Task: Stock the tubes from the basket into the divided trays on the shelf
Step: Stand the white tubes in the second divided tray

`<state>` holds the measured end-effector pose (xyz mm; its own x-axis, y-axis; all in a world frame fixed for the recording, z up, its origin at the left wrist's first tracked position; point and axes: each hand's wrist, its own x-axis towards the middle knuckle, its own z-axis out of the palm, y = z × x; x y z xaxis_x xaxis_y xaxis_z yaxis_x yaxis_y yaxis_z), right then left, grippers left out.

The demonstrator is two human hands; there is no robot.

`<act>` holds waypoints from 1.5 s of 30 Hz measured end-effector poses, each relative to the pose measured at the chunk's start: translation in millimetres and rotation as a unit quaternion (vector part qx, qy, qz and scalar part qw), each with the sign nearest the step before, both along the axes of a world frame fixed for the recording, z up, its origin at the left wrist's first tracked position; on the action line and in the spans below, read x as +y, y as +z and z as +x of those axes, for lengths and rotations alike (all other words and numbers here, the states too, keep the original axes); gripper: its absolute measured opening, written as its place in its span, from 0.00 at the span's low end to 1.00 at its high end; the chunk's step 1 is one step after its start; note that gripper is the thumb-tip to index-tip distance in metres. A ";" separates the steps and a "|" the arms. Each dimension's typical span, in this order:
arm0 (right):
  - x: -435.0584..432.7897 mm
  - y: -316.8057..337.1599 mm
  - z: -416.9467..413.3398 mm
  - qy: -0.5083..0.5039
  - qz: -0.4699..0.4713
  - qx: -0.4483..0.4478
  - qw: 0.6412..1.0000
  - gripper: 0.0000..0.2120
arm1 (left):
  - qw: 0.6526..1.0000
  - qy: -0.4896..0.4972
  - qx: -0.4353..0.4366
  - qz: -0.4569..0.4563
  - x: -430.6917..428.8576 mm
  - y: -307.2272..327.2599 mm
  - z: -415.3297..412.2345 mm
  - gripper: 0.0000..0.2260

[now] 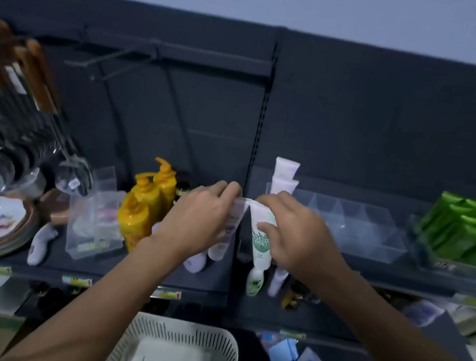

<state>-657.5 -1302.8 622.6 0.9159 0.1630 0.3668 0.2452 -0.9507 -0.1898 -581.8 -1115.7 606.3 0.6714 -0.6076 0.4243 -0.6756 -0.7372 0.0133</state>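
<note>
While both tubes are held up at the centre of the frame, the relation that matters is that of the green-printed tube (pixel 260 244) to the divided tray (pixel 384 254). That clear tray is seen just to the right of the right grip (pixel 300 228) and slightly higher in the frame, on the shelf (pixel 399 279). The right grip is therefore the nearer one, and the left grip (pixel 199 214) is placed further off, on the far side of the shelf's upright post.

The green-printed tube is pinched at its flat crimped end by the curled fingers of the right grip. Its long axis is nearly vertical and its cap end is pointed down. The purple-printed tube (pixel 221 248) is pinched the same way by the left grip, and it is tilted so that the two crimped ends meet at the top, between the grips.

In the tray's upper-left corner, two pale tubes (pixel 286 168) are already stood crimped end up. The compartments to their right appear unfilled. A short carry to the right, with the tube kept upright, is probably what is called for.

The green-printed tube is white with a green leaf mark and lettering too blurred to be read. The white slotted basket (pixel 226 348) is seen at the bottom centre, and more pale tubes are dimly visible inside it.
</note>
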 end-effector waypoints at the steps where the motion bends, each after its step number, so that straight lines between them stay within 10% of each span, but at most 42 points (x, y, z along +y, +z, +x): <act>1: -7.0 8.9 0.4 -0.004 -0.005 0.003 1.000 0.16 | 1.000 -0.008 -0.004 -0.010 -8.3 9.2 1.5 0.18; 17: -114.3 64.3 21.9 -0.055 0.018 0.028 0.998 0.11 | 0.973 -0.101 0.080 -0.192 -144.9 94.7 62.6 0.05; 45: -141.1 -17.6 89.2 -0.067 0.092 0.087 0.990 0.12 | 0.980 -0.032 0.185 -0.070 -198.1 14.6 142.9 0.04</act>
<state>-568.3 -1443.9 605.0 0.9766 -0.0184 0.2144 0.0684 -0.9180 -0.3907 -438.9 -1313.8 620.9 0.7569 -0.6074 0.2411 -0.6507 -0.6663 0.3642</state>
